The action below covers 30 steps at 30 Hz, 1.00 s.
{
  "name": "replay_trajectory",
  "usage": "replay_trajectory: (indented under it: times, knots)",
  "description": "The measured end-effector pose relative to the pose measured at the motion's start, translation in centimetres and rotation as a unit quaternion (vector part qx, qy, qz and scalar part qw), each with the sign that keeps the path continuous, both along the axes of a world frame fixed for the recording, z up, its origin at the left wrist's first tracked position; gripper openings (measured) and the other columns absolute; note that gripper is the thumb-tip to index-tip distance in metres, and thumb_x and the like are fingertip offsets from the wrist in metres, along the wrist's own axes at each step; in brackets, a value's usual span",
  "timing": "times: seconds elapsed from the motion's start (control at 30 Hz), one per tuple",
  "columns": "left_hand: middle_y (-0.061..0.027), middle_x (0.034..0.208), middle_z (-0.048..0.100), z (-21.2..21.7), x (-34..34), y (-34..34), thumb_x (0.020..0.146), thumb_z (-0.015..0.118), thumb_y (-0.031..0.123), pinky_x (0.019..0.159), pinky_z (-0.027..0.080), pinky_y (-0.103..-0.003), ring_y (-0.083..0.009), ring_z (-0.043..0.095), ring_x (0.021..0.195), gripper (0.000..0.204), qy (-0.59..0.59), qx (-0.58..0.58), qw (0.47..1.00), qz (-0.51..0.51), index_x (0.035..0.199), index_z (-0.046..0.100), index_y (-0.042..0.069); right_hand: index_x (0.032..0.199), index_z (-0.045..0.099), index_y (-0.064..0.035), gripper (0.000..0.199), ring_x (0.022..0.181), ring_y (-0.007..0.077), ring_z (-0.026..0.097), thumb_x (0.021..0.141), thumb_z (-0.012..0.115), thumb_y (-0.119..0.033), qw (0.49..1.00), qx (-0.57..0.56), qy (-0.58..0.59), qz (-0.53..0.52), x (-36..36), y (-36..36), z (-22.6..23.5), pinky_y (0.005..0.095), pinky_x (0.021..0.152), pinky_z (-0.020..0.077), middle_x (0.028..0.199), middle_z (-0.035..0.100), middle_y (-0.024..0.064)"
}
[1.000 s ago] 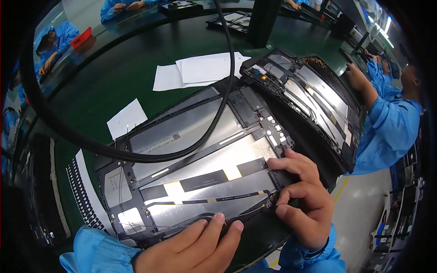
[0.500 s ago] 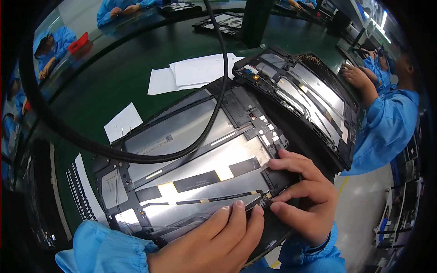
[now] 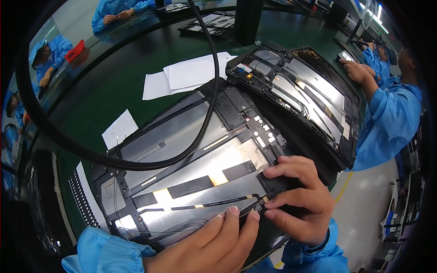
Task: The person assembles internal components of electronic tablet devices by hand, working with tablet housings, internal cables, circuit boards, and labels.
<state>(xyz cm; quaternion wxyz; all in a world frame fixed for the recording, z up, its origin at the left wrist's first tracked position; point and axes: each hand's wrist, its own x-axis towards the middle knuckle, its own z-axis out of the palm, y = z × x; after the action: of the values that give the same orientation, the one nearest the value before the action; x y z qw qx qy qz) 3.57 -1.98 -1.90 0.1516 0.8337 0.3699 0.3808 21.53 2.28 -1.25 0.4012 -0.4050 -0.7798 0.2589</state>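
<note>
An opened tablet (image 3: 214, 132) lies in front of me, its silver battery plates, black frame and flat black ribbon cable (image 3: 200, 205) showing. My left hand (image 3: 205, 243) reaches over its near edge with fingers stretched out and slightly apart, the tips resting by the cable's right end; the thumb is hidden. At the near right corner, my right hand (image 3: 302, 200) brings thumb and a bent finger together beside a small connector (image 3: 260, 204). Whatever lies between those tips is too small to make out. Its forefinger touches the frame farther up.
A second opened tablet (image 3: 300, 86) sits on a black pad at the far right. A thick black cable (image 3: 136, 164) loops across the view above my tablet. White sheets (image 3: 189, 75) lie behind on the green bench (image 3: 109, 91). A co-worker's blue sleeve (image 3: 387, 118) is at the right.
The view has shifted a little, so the bench things sit slightly differently. Both hands stay at the same tablet corner, with only slight finger movement.
</note>
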Motion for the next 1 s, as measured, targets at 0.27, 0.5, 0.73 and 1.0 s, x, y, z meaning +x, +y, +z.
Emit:
replay_trajectory:
  times: [0.27,0.5,0.73,1.0]
  knots:
    - [-0.0198,0.11,0.05,0.1,0.2,0.2,0.075,0.049,0.007,0.078,0.046,-0.034,-0.032,0.05,0.097,0.027,-0.003,0.002,1.0,0.012,0.096,0.055,-0.009,0.068,0.062,-0.005,0.015,0.094,0.0305,0.049,0.055,0.066,0.0,0.999,0.04,-0.004,-0.02,-0.5,0.3,0.1,0.0376,0.084,0.0395,0.093,0.06,0.0097]
    - [-0.0189,0.097,0.058,3.0,-1.7,1.9,0.072,0.054,0.007,0.067,0.05,-0.033,-0.0301,0.058,0.082,0.022,0.304,0.173,0.93,-0.118,0.09,0.059,-0.005,0.067,0.061,-0.0053,0.014,0.09,0.029,0.05,0.055,0.063,0.002,0.996,0.077,0.005,-0.046,-1.1,-0.2,-0.2,0.0354,0.08,0.0411,0.083,0.059,0.007]
    - [-0.0235,0.112,0.048,2.8,-3.7,2.3,0.076,0.048,0.003,0.083,0.043,-0.039,-0.0367,0.052,0.098,0.035,0.217,0.033,0.955,-0.197,0.11,0.047,-0.005,0.079,0.06,-0.0023,0.021,0.092,0.0262,0.052,0.059,0.064,0.003,0.989,0.066,0.099,-0.09,-0.6,-1.7,-1.8,0.0335,0.079,0.0418,0.094,0.057,0.01]
    - [-0.0207,0.1,0.053,2.6,-11.6,8.9,0.078,0.055,0.025,0.082,0.041,-0.037,-0.0341,0.051,0.094,0.039,0.245,-0.069,0.963,0.09,0.105,0.053,-0.004,0.103,0.053,0.0039,0.034,0.1,0.0243,0.052,0.07,0.057,0.006,0.982,-0.124,0.142,-0.002,-3.1,-8.7,-3.2,0.031,0.084,0.0425,0.112,0.05,0.0184]
